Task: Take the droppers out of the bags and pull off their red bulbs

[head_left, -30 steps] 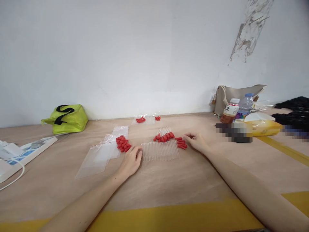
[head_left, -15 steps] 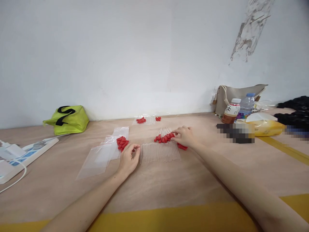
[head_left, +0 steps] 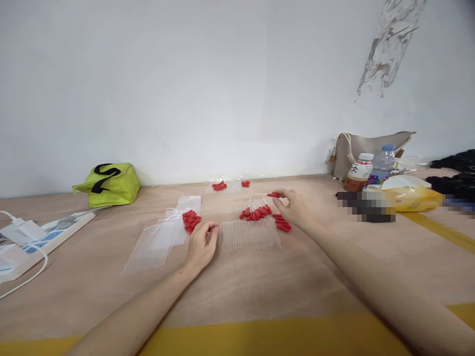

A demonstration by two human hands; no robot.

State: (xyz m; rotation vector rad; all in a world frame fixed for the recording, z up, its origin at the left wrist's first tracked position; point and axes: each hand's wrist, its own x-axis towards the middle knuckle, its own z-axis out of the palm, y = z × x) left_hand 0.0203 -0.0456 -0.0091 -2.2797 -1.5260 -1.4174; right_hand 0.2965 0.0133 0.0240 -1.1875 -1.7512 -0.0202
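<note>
My right hand (head_left: 293, 206) pinches a red-bulbed dropper (head_left: 272, 195), whose thin clear tube points left. Below it lies a fan of droppers (head_left: 256, 212), red bulbs toward me and clear tubes pointing away. Loose red rubber bulbs (head_left: 283, 225) rest just under my right hand. A row of clear glass tubes (head_left: 250, 235) lies side by side in front of me. At the row's left end is my left hand (head_left: 201, 244), thumb and fingertips close together; whether a tube is between them cannot be made out. More red bulbs (head_left: 190, 220) are piled beside it.
Clear zip bags (head_left: 148, 249) lie left of my left hand. Near the wall is another bag with tubes and red bulbs (head_left: 219, 185). A power strip (head_left: 70, 227) and green bag (head_left: 115, 185) stand left; bottles (head_left: 359, 172) and a yellow tissue pack (head_left: 415, 198) stand right.
My right hand has lifted slightly away from the fan of droppers, now with a red-bulbed dropper in its fingertips. My left hand stays beside the tubes. The view has shifted slightly.
</note>
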